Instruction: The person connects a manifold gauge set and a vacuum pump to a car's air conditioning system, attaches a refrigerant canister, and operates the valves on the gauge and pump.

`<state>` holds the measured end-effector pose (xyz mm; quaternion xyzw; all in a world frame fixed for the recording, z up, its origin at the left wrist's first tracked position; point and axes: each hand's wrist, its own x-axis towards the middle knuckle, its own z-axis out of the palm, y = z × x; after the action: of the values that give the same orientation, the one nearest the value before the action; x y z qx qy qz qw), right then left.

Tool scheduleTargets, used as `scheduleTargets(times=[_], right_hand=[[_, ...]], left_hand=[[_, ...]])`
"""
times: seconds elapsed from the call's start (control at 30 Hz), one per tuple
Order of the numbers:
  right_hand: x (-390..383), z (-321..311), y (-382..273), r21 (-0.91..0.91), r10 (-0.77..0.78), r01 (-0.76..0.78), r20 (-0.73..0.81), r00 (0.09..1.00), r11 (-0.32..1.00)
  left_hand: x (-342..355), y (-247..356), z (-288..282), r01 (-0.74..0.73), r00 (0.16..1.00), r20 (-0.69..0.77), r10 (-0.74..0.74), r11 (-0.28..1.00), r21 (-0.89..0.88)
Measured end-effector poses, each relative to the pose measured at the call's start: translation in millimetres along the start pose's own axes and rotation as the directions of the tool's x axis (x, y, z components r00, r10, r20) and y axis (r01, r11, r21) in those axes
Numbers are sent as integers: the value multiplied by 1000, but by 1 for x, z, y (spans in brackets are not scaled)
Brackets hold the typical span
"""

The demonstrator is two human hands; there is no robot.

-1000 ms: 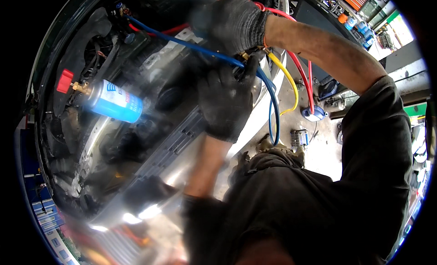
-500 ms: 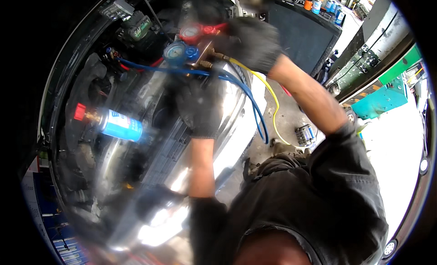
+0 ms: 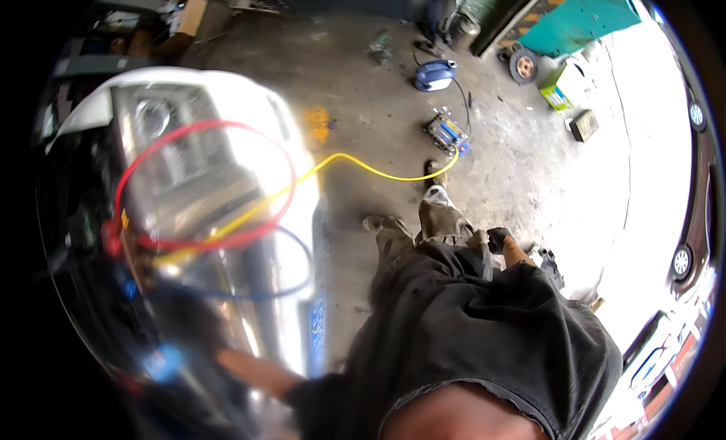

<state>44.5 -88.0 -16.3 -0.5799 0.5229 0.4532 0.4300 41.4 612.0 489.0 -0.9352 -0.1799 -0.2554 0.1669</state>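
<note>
One brownish manifold (image 3: 135, 254) lies at the left end of the yellow hose (image 3: 395, 176), its long axis leading to the nearer left hand (image 3: 185, 319) below, while the right hand (image 3: 498, 239) is below the hose's right end, both hands' grip impossible to tell.

"What's ahead of the left hand (image 3: 185, 315)?"
"The gauge manifold (image 3: 137, 262), just ahead-left; farther on, the headlight (image 3: 155, 118)."
"And the right hand (image 3: 497, 239)?"
"A hose (image 3: 408, 178) runs ahead-left of it; the box (image 3: 584, 127) lies ahead-right, on the floor (image 3: 522, 167)."
</note>
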Motion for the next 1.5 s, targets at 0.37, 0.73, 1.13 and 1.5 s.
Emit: scheduleTargets(times=[0.37, 0.73, 1.13, 1.5], right_hand=[[208, 6, -183, -557, -340, 305, 43, 939, 773], [383, 100, -228, -193, -287, 262, -112, 951, 945], [321, 143, -246, 649, -118, -489, 663, 739, 583], [337, 125, -248, 597, -194, -720, 800, 568, 352]], left_hand=[[-151, 231, 18, 83, 651, 758, -42, 996, -16], [-356, 268, 34, 227, -222, 943, -247, 928, 296], [-419, 218, 15, 375, -92, 990, 103, 925, -62], [-444, 208, 34, 383, -21, 954, 301, 883, -270]])
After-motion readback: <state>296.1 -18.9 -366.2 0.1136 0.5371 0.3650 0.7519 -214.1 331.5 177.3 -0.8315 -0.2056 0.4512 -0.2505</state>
